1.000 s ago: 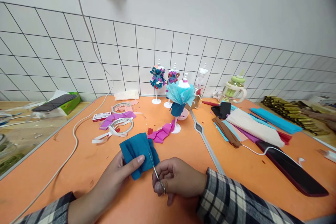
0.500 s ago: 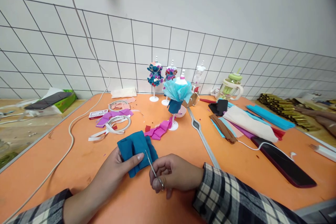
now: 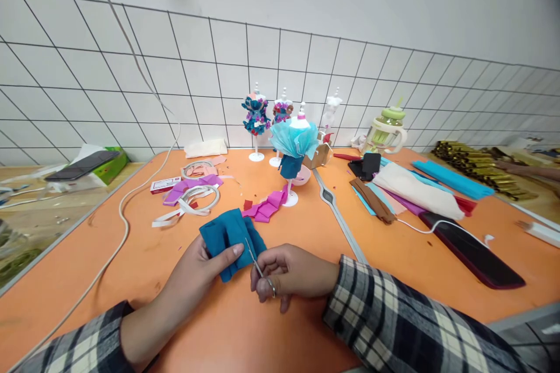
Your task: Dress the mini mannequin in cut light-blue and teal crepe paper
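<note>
Folded teal crepe paper is pinched between the thumb and fingers of my left hand. My right hand grips small metal scissors, with a finger and thumb at the handle loops. The blades point up and left, lying against the right part of the teal paper. Just beyond the paper, a strip of magenta crepe paper reaches to the base of a small white dress-form stand. That form wears a light blue ruffle over a teal piece.
Behind stand more small dress forms, a pink bowl and a green-lidded bottle. Tape rolls lie left, near a white cable. Right are folded papers and a dark phone. A co-worker's arm shows far right.
The camera view has tilted slightly, so the table scene sits a little higher. Both hands keep their hold on the teal paper and the scissors, with the blades still against the paper.
</note>
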A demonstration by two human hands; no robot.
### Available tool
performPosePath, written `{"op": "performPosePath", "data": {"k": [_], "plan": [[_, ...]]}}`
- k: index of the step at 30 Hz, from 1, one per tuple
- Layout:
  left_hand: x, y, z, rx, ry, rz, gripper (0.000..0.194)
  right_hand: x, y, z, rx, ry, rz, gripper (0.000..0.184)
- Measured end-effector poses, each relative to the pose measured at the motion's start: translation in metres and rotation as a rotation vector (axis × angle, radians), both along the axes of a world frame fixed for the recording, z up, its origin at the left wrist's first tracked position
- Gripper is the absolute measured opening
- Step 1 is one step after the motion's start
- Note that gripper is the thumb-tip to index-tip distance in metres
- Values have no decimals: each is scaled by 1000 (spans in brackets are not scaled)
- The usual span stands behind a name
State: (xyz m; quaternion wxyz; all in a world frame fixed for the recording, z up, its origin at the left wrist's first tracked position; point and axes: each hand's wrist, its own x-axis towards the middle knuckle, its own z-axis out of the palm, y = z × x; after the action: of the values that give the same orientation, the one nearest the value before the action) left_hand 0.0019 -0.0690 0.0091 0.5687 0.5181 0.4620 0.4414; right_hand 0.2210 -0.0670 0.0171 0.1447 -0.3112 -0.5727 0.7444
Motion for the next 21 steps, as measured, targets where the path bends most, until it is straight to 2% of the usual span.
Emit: {"op": "performPosePath", "data": {"k": [3,10,21], "plan": [[1,0,2,3,-3,-8,33,-1,0,2,6,-17,-16,55],[8,-2,12,-29,-33,62,40,-1,-1,-1,12,-38,-26,52],[7,-2,10,-5,-25,44,35,-1,-1,-1,13,-42,-27,45]]}}
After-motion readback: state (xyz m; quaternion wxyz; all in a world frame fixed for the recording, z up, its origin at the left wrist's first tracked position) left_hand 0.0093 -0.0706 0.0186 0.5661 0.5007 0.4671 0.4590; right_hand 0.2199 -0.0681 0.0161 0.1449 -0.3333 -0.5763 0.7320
